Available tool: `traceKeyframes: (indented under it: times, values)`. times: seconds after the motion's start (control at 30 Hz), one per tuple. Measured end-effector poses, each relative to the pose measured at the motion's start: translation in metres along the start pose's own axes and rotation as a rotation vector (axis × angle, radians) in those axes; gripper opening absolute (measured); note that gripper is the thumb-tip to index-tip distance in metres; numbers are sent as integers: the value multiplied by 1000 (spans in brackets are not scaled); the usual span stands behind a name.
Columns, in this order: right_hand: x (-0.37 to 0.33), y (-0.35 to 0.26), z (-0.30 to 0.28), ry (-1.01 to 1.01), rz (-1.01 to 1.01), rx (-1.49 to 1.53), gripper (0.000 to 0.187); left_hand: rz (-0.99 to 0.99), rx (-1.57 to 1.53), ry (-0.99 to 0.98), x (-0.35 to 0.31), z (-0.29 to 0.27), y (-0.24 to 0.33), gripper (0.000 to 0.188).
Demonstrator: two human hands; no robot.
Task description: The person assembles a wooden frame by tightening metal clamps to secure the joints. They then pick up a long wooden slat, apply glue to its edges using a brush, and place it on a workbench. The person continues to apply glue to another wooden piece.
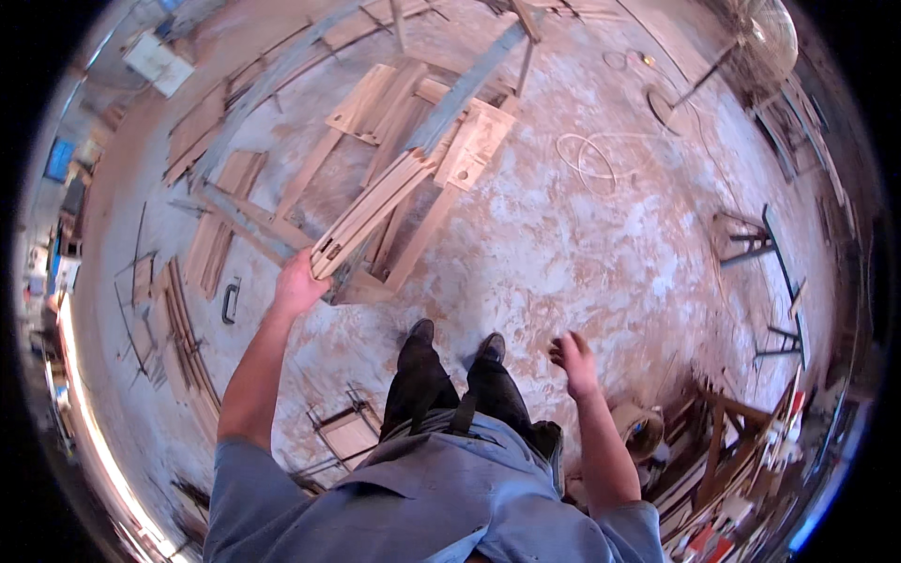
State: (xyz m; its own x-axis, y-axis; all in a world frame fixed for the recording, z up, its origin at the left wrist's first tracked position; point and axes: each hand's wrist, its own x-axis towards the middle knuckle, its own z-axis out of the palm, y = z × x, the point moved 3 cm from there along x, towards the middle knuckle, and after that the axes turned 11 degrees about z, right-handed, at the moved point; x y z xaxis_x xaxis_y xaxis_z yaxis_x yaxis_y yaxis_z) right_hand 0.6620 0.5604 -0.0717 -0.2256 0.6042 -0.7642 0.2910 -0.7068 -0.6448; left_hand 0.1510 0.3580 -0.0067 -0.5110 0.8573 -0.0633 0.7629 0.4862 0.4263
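My left hand [298, 286] grips the near end of a long light wooden frame piece [375, 208] that slants up and to the right toward a stack of wooden parts [394, 113] lying on the dusty concrete floor. My right hand [574, 361] hangs free at my right side, fingers loosely curled, holding nothing. My two dark shoes [455, 340] stand on the floor between the hands.
Planks and slats [211, 239] lie scattered at the left. A dark metal clamp handle [229, 302] lies on the floor. A coiled white cable [591, 155] and a standing fan [765, 33] are far right. Wooden frames and stools [741, 239] crowd the right side.
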Motion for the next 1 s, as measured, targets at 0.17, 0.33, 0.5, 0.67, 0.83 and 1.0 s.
traceKeyframes:
  times: [0.17,0.33,0.5,0.67,0.83,1.0]
  values:
    - [-63,147,-104,428,286,236,43,143,115,-94,58,20,-55,62]
    - [-164,250,-72,704,543,371,36,264,-20,-96,61,49,-93,76]
    - [-224,288,-7,776,550,381,30,468,5,-189,82,65,-129,64]
    - [-257,349,38,788,539,569,31,201,40,-343,89,91,-59,56]
    - [-309,455,40,922,442,1020,30,265,-92,-575,88,120,99,48]
    - [-393,532,-44,1332,-18,1607,30,845,-456,-1289,-194,150,378,28]
